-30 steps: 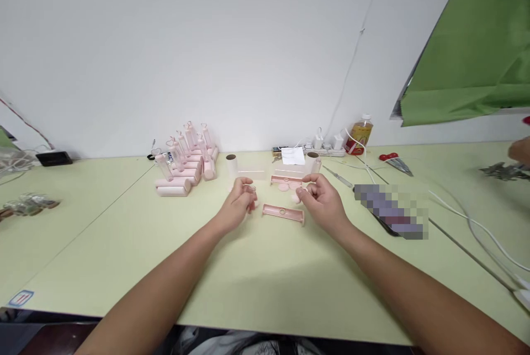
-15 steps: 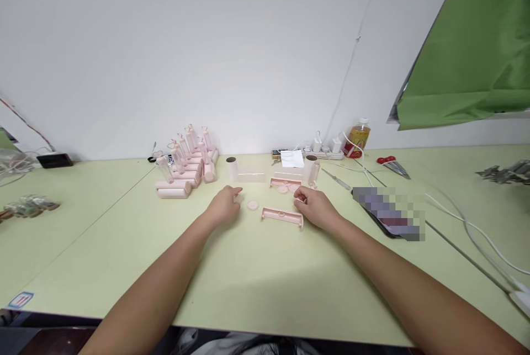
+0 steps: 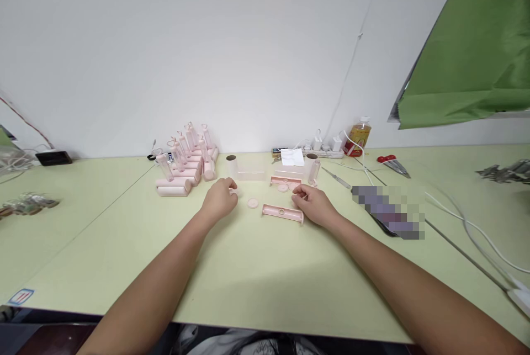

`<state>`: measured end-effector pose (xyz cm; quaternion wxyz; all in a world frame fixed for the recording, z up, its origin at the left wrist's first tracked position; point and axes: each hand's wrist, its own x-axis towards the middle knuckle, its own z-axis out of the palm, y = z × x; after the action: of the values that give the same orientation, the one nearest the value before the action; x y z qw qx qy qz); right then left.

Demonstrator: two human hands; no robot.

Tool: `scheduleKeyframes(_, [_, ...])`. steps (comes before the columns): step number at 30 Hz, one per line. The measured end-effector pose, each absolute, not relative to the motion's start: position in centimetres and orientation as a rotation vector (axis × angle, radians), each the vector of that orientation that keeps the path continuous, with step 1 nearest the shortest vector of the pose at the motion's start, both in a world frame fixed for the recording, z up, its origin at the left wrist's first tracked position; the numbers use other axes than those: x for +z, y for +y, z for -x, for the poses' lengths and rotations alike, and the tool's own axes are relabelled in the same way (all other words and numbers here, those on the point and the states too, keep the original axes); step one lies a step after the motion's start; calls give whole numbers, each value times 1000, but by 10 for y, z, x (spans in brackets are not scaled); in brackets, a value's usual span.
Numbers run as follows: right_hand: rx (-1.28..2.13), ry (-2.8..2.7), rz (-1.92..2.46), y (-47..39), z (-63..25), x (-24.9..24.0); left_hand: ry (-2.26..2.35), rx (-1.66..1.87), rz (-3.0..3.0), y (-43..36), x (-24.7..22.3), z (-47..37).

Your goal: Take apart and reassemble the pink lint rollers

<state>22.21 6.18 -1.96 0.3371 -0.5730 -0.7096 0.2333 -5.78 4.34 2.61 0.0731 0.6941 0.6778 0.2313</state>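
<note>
My left hand [image 3: 220,199] is closed on a small clear piece that shows at its fingertips, left of a pink disc [image 3: 252,203] on the table. My right hand [image 3: 313,204] hovers with curled fingers at the right end of a pink tray-like part [image 3: 282,213]; what it holds, if anything, is hidden. Behind lie another pink part [image 3: 285,180] and a second disc [image 3: 283,188]. Two clear boxes [image 3: 251,175] stand between a left roll [image 3: 232,165] and a right roll [image 3: 310,163]. A clear tube [image 3: 314,171] is beside the right one.
Several pink assembled pieces [image 3: 173,186] stand at the back left. At the right are a phone [image 3: 387,212], a thin tool [image 3: 337,178], red-handled pliers [image 3: 393,165], a drink bottle [image 3: 358,137], a power strip [image 3: 325,153] and white cables.
My left hand has moved slightly up and left, and its extended finger has curled in, with a clear piece now at the fingertips. My right hand has shifted slightly left.
</note>
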Motion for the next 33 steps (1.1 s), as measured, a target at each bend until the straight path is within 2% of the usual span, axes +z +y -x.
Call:
scheduleKeyframes(12, [696,-1769,1476,60,-220,-16,1829,1157,-1926,50,20,58])
scheduleKeyframes(25, [673,-1785,1494,62,-221,-20,1846,980,-1948,61,-2,62])
scheduleKeyframes(33, [692,-1781,1478,62,-221,-21,1932,918,-1933,56,1,59])
